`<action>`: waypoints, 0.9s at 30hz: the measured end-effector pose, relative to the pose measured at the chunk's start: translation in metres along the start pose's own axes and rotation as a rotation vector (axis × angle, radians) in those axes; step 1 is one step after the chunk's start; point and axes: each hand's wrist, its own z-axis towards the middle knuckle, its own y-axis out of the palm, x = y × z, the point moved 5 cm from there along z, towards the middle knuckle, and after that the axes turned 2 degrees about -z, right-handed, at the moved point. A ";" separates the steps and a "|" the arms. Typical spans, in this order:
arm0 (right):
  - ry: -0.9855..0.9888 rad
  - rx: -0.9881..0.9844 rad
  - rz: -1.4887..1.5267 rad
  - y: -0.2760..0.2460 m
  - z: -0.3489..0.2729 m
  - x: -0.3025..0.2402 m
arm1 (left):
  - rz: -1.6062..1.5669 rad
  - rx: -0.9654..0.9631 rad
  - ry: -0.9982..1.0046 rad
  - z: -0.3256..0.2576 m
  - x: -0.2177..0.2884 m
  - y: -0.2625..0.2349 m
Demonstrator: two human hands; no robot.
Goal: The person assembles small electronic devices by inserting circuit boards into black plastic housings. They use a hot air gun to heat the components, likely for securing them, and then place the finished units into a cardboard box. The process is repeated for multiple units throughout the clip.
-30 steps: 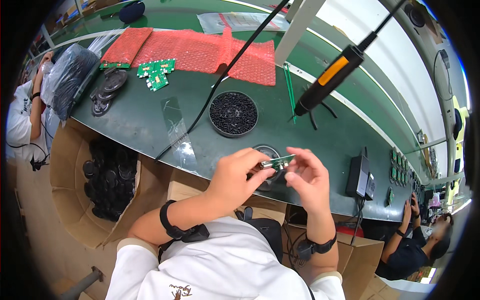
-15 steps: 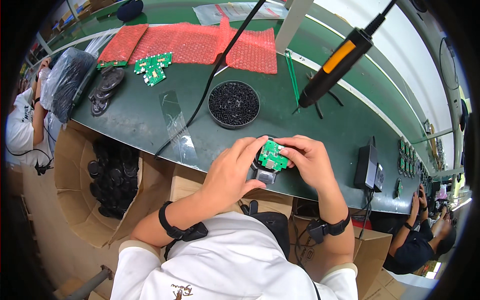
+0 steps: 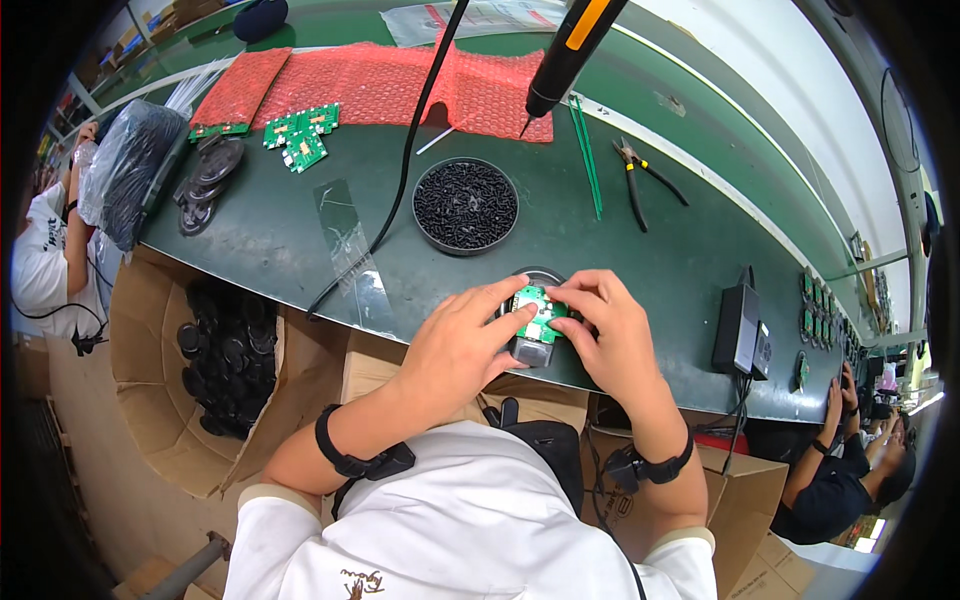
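A green circuit board (image 3: 545,322) lies over a black plastic housing (image 3: 532,353) at the table's near edge. My left hand (image 3: 450,345) wraps round the left side of the housing, one finger reaching onto the board. At the board's right edge, my right hand (image 3: 612,335) pinches it between thumb and fingers. The fingers partly cover both parts, so whether the board sits fully inside the housing cannot be made out. Just beyond my hands stands a round dish (image 3: 466,206) full of small black screws.
A black and orange electric screwdriver (image 3: 568,55) hangs over the table beside its cable. Cutters (image 3: 640,185), green sticks (image 3: 586,160), loose circuit boards (image 3: 305,137) and red bubble wrap (image 3: 350,90) lie farther back. A carton (image 3: 140,370) of black parts stands left; a black power box (image 3: 737,330) stands right.
The circuit board has shifted slightly and now lies lower and flatter over the housing, with my left finger on it. The hanging screwdriver has swung left and away, uncovering the cutters.
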 end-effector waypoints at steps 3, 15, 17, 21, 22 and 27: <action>-0.093 0.054 -0.055 -0.004 -0.011 -0.011 | -0.042 0.022 0.014 0.002 0.001 -0.002; -0.005 0.330 0.230 0.004 -0.023 -0.022 | -0.220 0.182 -0.044 0.016 0.009 -0.011; 0.006 0.347 0.271 0.004 -0.023 -0.021 | -0.204 0.192 -0.051 0.017 0.010 -0.011; 0.058 0.323 0.303 0.004 -0.025 -0.019 | -0.158 0.207 -0.034 0.021 0.014 -0.010; 0.052 0.328 0.314 0.005 -0.025 -0.017 | -0.147 0.211 -0.024 0.022 0.015 -0.010; 0.013 0.340 0.306 0.005 -0.025 -0.017 | -0.186 0.240 -0.021 0.021 0.013 -0.007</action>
